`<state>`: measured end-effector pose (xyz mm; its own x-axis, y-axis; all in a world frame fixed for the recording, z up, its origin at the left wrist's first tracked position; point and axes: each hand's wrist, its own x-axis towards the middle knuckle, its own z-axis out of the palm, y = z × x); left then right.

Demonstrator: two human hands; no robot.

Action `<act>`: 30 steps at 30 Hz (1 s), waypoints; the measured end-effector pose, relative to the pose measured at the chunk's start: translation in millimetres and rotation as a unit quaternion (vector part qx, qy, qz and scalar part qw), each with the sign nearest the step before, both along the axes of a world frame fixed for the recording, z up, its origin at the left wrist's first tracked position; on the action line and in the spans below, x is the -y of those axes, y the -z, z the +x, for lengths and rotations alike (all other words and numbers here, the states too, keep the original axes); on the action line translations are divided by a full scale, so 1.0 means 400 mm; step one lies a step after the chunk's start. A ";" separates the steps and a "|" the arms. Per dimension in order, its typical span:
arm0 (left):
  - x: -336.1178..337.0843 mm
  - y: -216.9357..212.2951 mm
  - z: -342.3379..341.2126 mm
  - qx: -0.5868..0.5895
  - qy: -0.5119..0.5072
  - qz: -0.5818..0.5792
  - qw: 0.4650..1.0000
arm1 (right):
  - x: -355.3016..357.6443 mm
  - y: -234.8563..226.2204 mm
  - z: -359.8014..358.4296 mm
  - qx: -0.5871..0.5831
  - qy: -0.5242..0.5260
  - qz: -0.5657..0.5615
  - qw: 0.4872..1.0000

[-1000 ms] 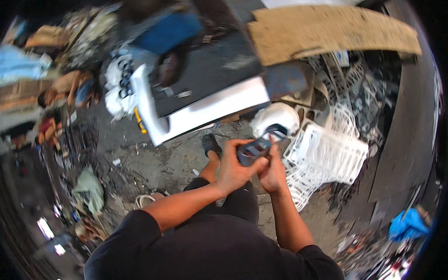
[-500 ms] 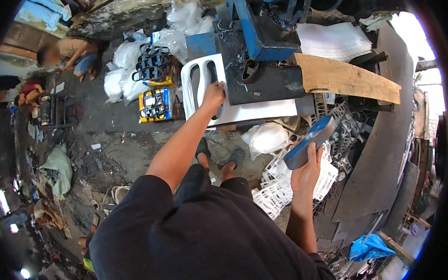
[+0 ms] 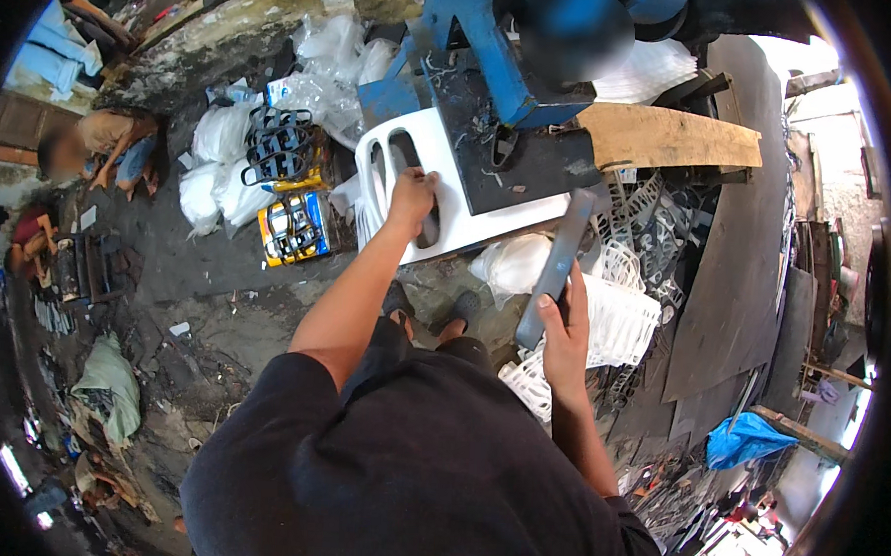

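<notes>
My left hand (image 3: 411, 205) is closed on a white foam sheet (image 3: 458, 217), at the edge of a long sole-shaped cutout. Two such cutouts run side by side near the sheet's left end, with more white layers beneath. Part of the sheet is hidden under a black block (image 3: 524, 177) on the press. To the right, my right hand (image 3: 566, 343) grips a dark blue-grey sole-shaped cutting die (image 3: 555, 268), held up on its side, thumb along its near face. The die's far end is close to the sheet's right corner.
A blue press frame (image 3: 494, 71) rises behind the black block. Beside it extends a wooden board (image 3: 670, 137). White cut-out scraps (image 3: 617, 325) are heaped at right. Black strap pieces (image 3: 282, 147) lie on boxes at left, near plastic bags (image 3: 218, 134). Another person (image 3: 118, 144) crouches far left.
My right hand has moved left and turned the die onto its side, closer to the press. The white sheet has shifted out from the black block, with my left hand still on it.
</notes>
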<state>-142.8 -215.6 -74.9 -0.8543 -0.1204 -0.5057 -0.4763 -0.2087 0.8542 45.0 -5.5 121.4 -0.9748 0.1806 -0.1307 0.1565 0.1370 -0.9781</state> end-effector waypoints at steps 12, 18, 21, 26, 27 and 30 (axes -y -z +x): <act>0.146 -0.065 0.086 0.050 0.011 0.211 0.976 | 0.290 0.322 -0.268 -0.115 -0.155 0.290 0.937; 0.166 0.011 0.077 0.070 -0.009 0.285 0.956 | 0.303 0.390 -0.307 -0.097 -0.153 0.362 0.915; 0.168 0.030 0.078 0.083 -0.019 0.311 0.946 | 0.306 0.391 -0.308 -0.093 -0.160 0.361 0.914; 0.156 0.019 0.075 0.094 -0.021 0.308 0.946 | 0.300 0.396 -0.313 -0.102 -0.151 0.381 0.907; 0.156 0.022 0.072 0.094 -0.014 0.302 0.949 | 0.299 0.393 -0.311 -0.105 -0.149 0.386 0.904; 0.153 0.023 0.063 0.101 -0.020 0.266 0.958 | 0.285 0.348 -0.250 -0.124 -0.091 0.387 0.909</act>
